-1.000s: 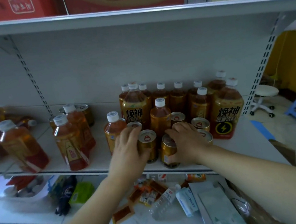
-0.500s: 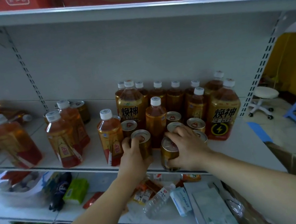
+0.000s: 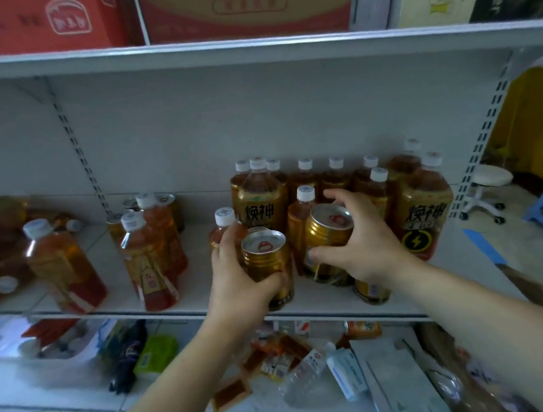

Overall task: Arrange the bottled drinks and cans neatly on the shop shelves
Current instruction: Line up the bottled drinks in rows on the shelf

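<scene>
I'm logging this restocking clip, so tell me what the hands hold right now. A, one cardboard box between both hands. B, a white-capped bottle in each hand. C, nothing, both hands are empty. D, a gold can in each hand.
D: the left hand grips one gold can and the right hand grips a second gold can, in front of the white-capped bottles.

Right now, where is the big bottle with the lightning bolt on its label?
The lightning-bolt bottle stands, in the head view, at the right end of the bottles on the middle shelf, just right of the right hand gripping a gold can.
</scene>
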A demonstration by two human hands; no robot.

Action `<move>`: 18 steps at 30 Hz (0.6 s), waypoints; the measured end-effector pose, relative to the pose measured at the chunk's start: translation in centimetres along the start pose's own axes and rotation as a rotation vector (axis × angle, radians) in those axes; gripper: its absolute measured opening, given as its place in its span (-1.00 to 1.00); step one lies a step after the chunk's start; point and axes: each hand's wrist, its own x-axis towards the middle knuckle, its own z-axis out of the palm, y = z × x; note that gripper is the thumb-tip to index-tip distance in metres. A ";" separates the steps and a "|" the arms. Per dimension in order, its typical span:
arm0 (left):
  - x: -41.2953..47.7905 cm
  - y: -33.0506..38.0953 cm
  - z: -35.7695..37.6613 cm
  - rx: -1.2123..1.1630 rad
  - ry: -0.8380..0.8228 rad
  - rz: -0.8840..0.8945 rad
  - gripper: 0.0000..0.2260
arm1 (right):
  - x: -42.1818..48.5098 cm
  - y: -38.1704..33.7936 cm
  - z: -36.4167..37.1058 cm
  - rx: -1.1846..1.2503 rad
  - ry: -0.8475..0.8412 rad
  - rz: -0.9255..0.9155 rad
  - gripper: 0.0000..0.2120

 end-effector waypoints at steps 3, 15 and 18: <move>-0.3 1.9 -2.4 0.019 0.066 -0.012 -0.23 | 0.8 -2.5 0.6 0.093 0.036 -0.062 -0.16; -1.3 2.7 -17.1 0.084 0.423 0.013 -0.31 | 3.6 -13.7 8.7 0.320 -0.176 -0.239 -0.12; -0.9 0.5 -21.7 0.085 0.463 -0.005 -0.31 | 4.2 -16.0 12.4 0.323 -0.227 -0.232 -0.14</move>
